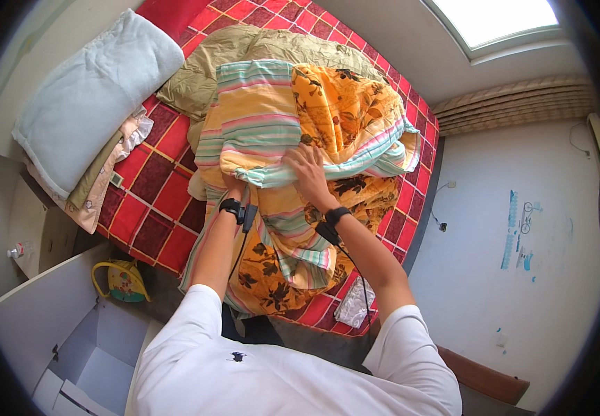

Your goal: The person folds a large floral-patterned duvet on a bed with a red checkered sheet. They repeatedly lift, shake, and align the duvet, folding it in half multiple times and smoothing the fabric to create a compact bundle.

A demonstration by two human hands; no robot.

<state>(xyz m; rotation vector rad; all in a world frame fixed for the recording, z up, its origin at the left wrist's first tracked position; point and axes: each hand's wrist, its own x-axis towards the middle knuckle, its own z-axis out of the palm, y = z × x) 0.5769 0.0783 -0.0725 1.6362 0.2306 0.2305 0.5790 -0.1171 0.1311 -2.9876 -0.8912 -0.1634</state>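
A bedding cover (258, 109), striped in yellow, green and pink on one face and orange with dark leaves and flowers on the other, lies bunched before me on the bed. My left hand (234, 186) reaches under its folded striped edge, so the fingers are hidden. Over that same edge, my right hand (308, 167) has its fingers bent on the cloth, near where stripes meet orange print. More of the cover hangs in loose folds below my wrists. Behind it lies a crumpled olive-green quilt (279, 44).
The bed carries a red checked sheet (154, 218). At the left lie a folded pale blue blanket (102, 99) and a floral pillow (92, 203). A white packet (354, 304) rests near the front edge. An open cabinet (97, 353) and a yellow-handled item (123, 281) stand lower left.
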